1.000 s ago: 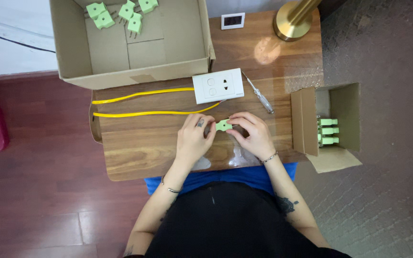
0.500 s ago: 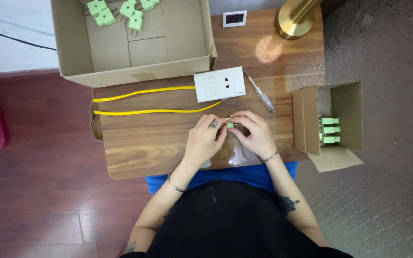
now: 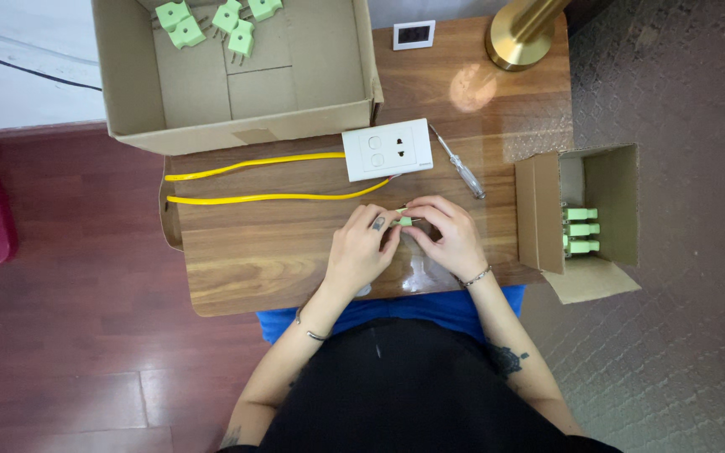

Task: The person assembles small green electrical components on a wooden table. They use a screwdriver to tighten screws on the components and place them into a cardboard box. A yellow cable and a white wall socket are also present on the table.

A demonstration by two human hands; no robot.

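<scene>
Both our hands meet over the worktop (image 3: 279, 252) front edge, left hand (image 3: 361, 250) and right hand (image 3: 449, 235) pinching one small green part (image 3: 405, 221) between fingertips, grip closed tight on it from both sides to steady it; yellow wire (image 3: 270, 198) end runs in just beside it, white socket (image 3: 386, 148) and screwdriver (image 3: 461, 168) kept near, spare parts boxed (image 3: 602, 214) at right

home room | wooden side table (image 3: 237, 260) | brass lamp base (image 3: 520, 42)

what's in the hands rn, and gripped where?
A small green part, pinched between the fingertips of both hands, left hand and right hand. Mostly covered, so the exact hold can't be told.
</scene>
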